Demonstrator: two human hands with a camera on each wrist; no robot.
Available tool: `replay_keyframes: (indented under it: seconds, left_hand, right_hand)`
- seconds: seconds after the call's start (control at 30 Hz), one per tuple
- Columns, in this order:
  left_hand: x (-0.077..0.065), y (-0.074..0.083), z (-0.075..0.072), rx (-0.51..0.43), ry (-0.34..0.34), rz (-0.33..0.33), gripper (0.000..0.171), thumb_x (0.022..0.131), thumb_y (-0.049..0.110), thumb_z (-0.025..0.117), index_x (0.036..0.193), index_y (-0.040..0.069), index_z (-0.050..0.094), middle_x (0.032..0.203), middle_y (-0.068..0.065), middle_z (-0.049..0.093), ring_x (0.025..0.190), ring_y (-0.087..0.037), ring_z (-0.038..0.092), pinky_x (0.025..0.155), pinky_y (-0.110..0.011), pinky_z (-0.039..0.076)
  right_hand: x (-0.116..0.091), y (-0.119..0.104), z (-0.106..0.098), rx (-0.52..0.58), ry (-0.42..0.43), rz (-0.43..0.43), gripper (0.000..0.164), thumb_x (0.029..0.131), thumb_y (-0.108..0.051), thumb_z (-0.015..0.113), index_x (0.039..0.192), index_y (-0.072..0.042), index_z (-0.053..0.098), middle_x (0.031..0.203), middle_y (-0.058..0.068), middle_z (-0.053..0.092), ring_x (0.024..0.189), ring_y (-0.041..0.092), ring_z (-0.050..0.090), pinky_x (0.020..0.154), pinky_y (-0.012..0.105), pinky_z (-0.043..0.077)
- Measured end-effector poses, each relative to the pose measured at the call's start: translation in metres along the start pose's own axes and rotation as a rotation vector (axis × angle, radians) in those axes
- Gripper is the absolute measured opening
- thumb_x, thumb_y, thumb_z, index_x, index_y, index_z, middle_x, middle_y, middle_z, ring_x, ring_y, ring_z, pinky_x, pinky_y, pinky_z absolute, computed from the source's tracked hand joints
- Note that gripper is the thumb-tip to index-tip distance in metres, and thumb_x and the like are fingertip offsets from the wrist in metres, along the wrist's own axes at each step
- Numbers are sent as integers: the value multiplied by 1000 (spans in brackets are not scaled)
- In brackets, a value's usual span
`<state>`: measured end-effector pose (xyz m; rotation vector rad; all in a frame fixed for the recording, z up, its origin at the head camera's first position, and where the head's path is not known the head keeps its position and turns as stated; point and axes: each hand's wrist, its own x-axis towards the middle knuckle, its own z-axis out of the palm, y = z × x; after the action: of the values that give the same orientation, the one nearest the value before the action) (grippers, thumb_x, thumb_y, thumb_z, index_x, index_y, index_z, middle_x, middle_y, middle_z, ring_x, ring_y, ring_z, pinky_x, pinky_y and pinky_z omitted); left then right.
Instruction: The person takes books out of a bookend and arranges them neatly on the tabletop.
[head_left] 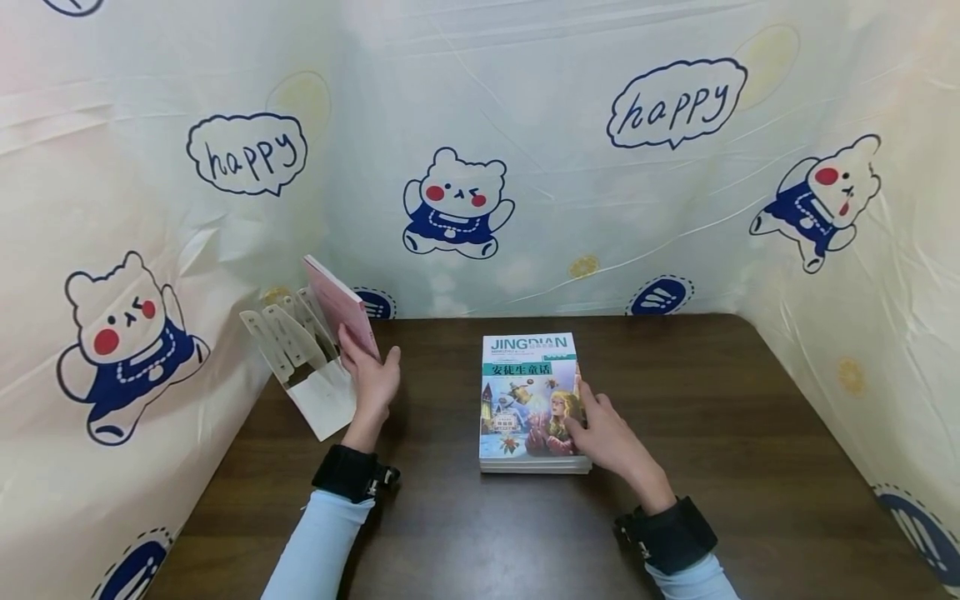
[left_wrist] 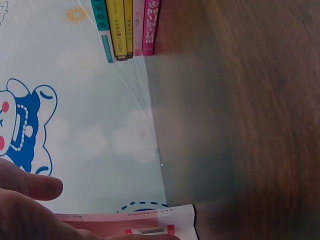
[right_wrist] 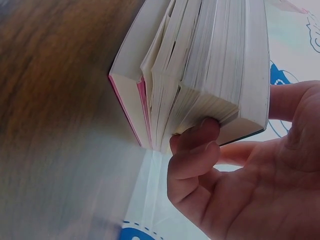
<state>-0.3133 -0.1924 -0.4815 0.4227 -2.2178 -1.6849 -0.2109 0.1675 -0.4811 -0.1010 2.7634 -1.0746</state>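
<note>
At the left, a thin pink book (head_left: 341,308) stands tilted against a white slotted rack (head_left: 324,402). My left hand (head_left: 370,379) rests its extended fingers on the book's cover, with the thumb sticking out apart from it. A strip of the pink cover (left_wrist: 165,220) shows low in the left wrist view. Near the middle of the table lies a stack of books, topped by an illustrated storybook (head_left: 525,408). My right hand (head_left: 611,433) grips that top book at its right side, thumb over the cover and fingertips (right_wrist: 205,132) at the page edges.
Below the top book, teal, yellow, pink and magenta spines (left_wrist: 120,30) show in the left wrist view. The dark wooden table (head_left: 712,392) is bordered at the back and sides by a pale curtain (head_left: 555,208) printed with bears.
</note>
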Motion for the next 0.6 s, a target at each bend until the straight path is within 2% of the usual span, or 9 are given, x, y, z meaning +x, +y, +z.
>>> replay_keyframes:
  seconds: [0.3,0.6]
  left_hand:
    - [7,-7,0,-26,7,74,97,104,16,59,165,34,-15,175,-15,-6,157,-38,8,126,-65,14]
    - [16,-11,-1,-29,8,96,99,103,14,60,165,34,-15,175,-16,-4,157,-37,9,127,-65,12]
  right_hand:
    - [0,0,0,-12,8,-14,78,105,-28,58,164,3,16,153,40,38,113,43,56,91,60,54]
    - [0,1,0,-8,6,-19,79,105,-28,58,164,2,16,154,40,38,115,44,55,94,62,54]
